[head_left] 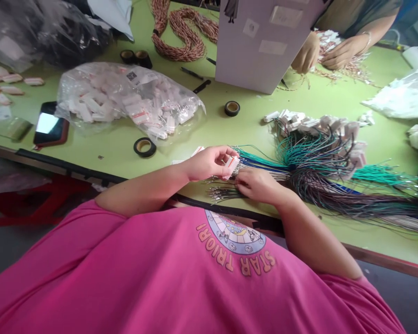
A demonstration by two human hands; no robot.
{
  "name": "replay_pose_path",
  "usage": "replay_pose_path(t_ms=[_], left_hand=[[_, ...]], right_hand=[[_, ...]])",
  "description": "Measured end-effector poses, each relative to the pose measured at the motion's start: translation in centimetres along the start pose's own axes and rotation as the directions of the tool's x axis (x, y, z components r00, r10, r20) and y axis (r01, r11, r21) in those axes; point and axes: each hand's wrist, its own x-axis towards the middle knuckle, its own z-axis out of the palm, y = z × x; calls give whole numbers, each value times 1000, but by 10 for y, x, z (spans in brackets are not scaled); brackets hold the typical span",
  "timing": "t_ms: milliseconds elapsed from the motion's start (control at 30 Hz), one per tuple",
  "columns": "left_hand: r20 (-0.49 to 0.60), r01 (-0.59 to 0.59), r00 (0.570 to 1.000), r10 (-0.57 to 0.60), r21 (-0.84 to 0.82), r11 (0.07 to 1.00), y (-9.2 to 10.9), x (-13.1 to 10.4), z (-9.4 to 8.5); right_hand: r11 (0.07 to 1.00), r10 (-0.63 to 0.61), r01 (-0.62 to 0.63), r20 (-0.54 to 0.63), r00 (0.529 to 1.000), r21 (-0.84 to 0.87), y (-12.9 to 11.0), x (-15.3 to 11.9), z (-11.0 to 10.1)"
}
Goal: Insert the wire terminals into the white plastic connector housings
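Wiring a connector [232,162] mid-frame seems underway: it is pinched by the left hand [210,163]; wires [309,178] are touched by the right hand [258,183], grip unclear; alignment is probably needed.

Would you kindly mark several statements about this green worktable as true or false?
1. The left hand holds a small white block with an orange stripe. True.
2. The right hand grips a round black tape roll. False: it is at the thin multicoloured wires.
3. A dark rectangular phone lies left of the clear plastic bag of white pieces. True.
4. An upright pale purple box stands left of that bag. False: the box stands to its right.
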Motion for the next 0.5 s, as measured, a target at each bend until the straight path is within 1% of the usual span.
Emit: replay_pose_path(t_ms=[67, 167, 233, 300, 367, 400, 433, 467, 500], left_hand=[[-3, -3, 1000, 3, -57, 998, 0, 0, -1], [-16, -7, 1000, 5, -110, 994, 0, 1, -3], [-18, -2, 1000, 0, -108, 994, 0, 1, -2], [-18, 6, 1000, -8, -103, 995, 0, 0, -1], [-12, 12, 1000, -13, -113, 994, 1, 0, -1], [-6, 11, 1000, -12, -124, 992, 1, -1, -1], [3, 9, 1000, -9, -134, 991, 1, -1, -1], [13, 6, 1000, -4, -141, 990, 2, -2, -1], [21, 2, 1000, 1, -145, 989, 2, -2, -1]], right_hand=[[995, -11, 12, -13, 1000, 104, 5, -3, -5], [975, 57, -59, 19, 998, 215, 9, -6, -11], [963, 89, -97, 40, 995, 251, 8, -7, -14], [958, 85, -95, 48, 995, 272, 7, -8, -17], [948, 130, -131, 20, 991, 290, 9, -9, -20], [932, 195, -180, -15, 981, 316, 11, -10, -23], [901, 282, -241, -64, 957, 361, 14, -11, -25], [853, 374, -292, -119, 920, 432, 17, -13, -28], [793, 455, -312, -168, 874, 523, 19, -15, -31]])
